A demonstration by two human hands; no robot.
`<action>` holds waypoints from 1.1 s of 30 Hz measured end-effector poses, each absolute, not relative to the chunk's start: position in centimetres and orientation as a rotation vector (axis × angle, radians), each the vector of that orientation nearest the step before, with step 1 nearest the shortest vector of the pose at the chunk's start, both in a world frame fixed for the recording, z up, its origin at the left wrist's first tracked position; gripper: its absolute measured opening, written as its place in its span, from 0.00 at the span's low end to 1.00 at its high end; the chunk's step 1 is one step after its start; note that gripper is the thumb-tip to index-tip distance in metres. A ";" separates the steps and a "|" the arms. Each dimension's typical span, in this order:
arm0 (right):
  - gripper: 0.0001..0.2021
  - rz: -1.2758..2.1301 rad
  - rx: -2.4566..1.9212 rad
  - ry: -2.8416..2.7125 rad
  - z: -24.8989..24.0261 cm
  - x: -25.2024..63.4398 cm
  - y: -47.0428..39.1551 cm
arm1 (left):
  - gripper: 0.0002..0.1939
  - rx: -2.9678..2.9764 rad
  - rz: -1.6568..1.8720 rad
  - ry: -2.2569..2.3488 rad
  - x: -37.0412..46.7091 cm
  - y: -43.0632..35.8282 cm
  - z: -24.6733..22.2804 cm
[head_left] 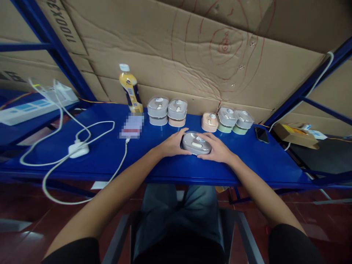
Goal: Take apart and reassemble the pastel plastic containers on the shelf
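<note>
A grey oval box with a clear lid and a pale tab [195, 143] is held between both hands, low over the blue table [176, 172]. My left hand [176, 143] grips its left end, thumb at the near edge. On the right end is my right hand [216, 147], fingers over the far side and thumb near the front. Behind them stand two stacks of similar boxes, a left one [158, 110] and one with a pink lower box [177, 112]. Further right are a single pink box [209, 121] and two grey-over-green stacks [227, 119] [243, 121].
A yellow drink bottle [130, 90] and a blurred flat item [132, 125] stand at the back left. White cables and a charger [78, 149] lie on the left. At the right are a black phone [261, 134] and an open cardboard box [295, 136]. Cardboard walls the back.
</note>
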State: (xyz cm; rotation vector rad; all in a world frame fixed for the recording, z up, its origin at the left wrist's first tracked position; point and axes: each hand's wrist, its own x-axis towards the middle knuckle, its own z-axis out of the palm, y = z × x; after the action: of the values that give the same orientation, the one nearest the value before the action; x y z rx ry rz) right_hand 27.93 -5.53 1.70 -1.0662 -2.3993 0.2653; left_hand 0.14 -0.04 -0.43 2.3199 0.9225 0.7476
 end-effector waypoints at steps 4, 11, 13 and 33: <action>0.45 0.025 -1.273 -2.211 3.0 28.4 -5.0 | 0.46 2.287 0.890 0.977 0.3 0.1 -0.4; 0.40 -0.506 -1.897 -1.738 7.6 27.0 1.0 | 0.34 2.316 0.946 1.003 0.4 0.7 -0.8; 0.38 -0.587 -2.008 -1.732 7.9 26.1 2.7 | 0.34 2.316 0.938 1.007 0.4 0.8 -1.0; 0.44 -0.418 -1.504 -2.284 7.8 16.7 6.7 | 0.11 2.388 1.096 1.022 0.5 1.1 -0.8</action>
State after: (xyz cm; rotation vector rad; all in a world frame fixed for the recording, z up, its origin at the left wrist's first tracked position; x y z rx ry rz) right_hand 16.66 6.65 7.77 -1.5036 -2.2838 -0.4184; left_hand 0.47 1.07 -0.81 2.3879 1.0220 1.0956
